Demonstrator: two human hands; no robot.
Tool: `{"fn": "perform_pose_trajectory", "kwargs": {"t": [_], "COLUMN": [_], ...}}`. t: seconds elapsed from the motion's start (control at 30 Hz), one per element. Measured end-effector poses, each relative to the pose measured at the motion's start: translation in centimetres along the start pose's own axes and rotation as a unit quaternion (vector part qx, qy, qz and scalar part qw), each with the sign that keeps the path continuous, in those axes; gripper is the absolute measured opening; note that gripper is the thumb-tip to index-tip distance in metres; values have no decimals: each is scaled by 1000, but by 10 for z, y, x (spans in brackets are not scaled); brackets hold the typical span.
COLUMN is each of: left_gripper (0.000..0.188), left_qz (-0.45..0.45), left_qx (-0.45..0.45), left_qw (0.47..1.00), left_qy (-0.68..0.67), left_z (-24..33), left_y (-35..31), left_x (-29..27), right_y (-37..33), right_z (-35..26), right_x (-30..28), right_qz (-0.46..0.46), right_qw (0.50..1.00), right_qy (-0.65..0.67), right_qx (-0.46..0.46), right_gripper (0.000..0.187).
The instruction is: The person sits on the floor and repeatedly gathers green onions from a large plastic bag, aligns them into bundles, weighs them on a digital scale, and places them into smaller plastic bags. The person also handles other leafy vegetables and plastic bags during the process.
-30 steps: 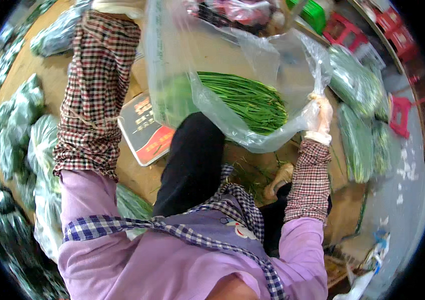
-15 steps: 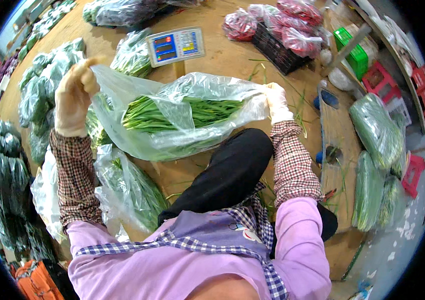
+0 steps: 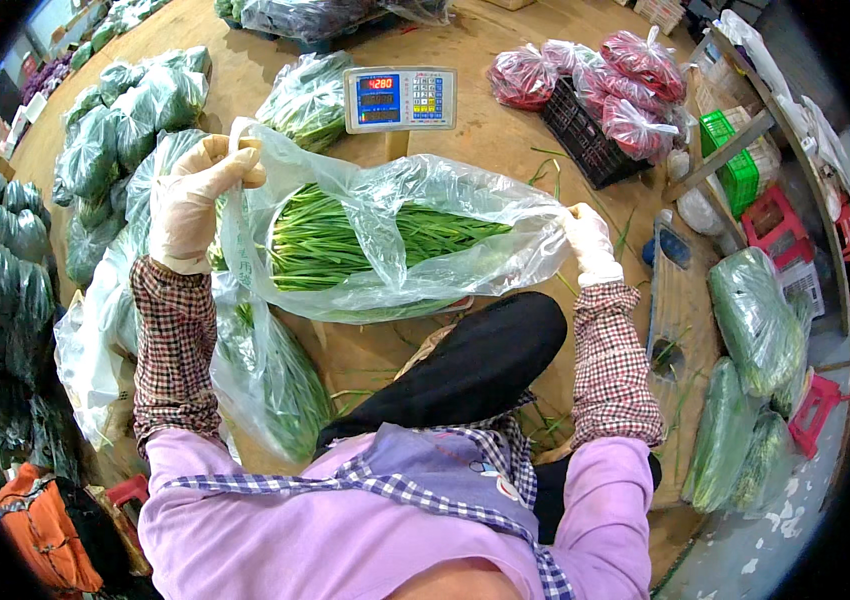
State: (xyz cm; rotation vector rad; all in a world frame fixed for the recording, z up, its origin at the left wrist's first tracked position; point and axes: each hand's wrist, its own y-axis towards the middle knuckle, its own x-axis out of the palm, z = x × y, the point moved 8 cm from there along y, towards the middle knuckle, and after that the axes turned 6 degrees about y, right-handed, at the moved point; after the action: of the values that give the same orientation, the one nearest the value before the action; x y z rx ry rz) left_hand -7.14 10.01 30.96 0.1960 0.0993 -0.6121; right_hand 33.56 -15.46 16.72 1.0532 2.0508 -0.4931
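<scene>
A clear plastic bag of long green leafy stalks, which look like garlic chives, is stretched sideways in front of me. At its open left end, my left hand, in a pale glove, is closed on the gathered rim. The gloved fingers of my right hand pinch the bag's other end. Behind it stands a digital scale's display on a short post. The bag hides whatever lies under it, so I cannot tell whether it rests on the scale's plate. Another bag of green stalks lies below my left hand.
Bagged greens are heaped at the left, with dark green bags beyond. A black crate holds bags of red produce. At the right lie long bagged greens, a green basket and a red stool.
My left hand has come down and closed on the bag's rim; its fingers were higher and looser before. Lit figures now show on the scale's display. The whole view has shifted slightly.
</scene>
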Motion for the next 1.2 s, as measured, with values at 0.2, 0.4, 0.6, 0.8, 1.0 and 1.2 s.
{"fn": "perform_pose_trajectory", "kwargs": {"t": [0.2,0.4,0.6,0.8,1.0,1.2], "left_gripper": [20,26,31,36,26,30], "left_qz": [-39,-240,-129,-18,337,-422], "left_qx": [-14,60,7,-55,246,-73], "left_qw": [998,946,958,997,908,760], "left_qy": [-44,-211,-255,-50,45,489], "left_z": [-14,64,70,12,84,-119], "left_y": [14,41,4,-52,-92,-9], "left_x": [18,97,70,1,10,212], "right_y": [-8,45,-9,-68,-85,-100], "right_z": [7,58,-58,-54,-112,-181], "right_x": [6,-76,-120,-93,-98,54], "right_qz": [-37,158,117,116,185,-322], "right_qw": [997,899,875,917,940,877], "right_qy": [-23,408,464,382,225,155], "right_qx": [56,35,-69,-25,-175,-322], "right_gripper": [29,24,18,18,18,28]}}
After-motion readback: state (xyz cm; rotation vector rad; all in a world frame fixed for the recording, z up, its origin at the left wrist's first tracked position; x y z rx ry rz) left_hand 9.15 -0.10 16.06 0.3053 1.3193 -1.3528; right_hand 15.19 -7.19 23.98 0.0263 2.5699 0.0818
